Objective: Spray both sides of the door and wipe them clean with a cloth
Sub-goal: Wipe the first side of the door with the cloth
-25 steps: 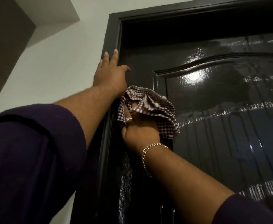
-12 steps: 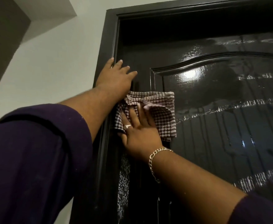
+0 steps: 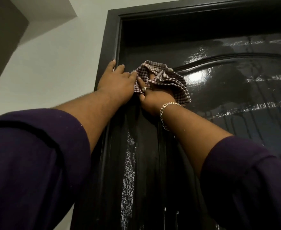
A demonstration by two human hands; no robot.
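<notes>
Right hand (image 3: 154, 98) gripping bunched checked cloth (image 3: 168, 80), pressing it on door (image 3: 236, 130) near upper left corner. Left hand (image 3: 118, 82) lying flat on frame (image 3: 110, 39), fingers straight. Wet streaks lying right of cloth; right hand nearer.

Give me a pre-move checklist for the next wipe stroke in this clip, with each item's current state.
1. Right hand grips the checked cloth: ok.
2. Cloth against the door: ok.
3. Left hand braced flat at the door frame: ok.
4. Spray on the door panel: ok, wet streaks and foam visible.
5. Foam below the hands wiped off: not ok.
6. Other side of the door done: cannot tell.
</notes>
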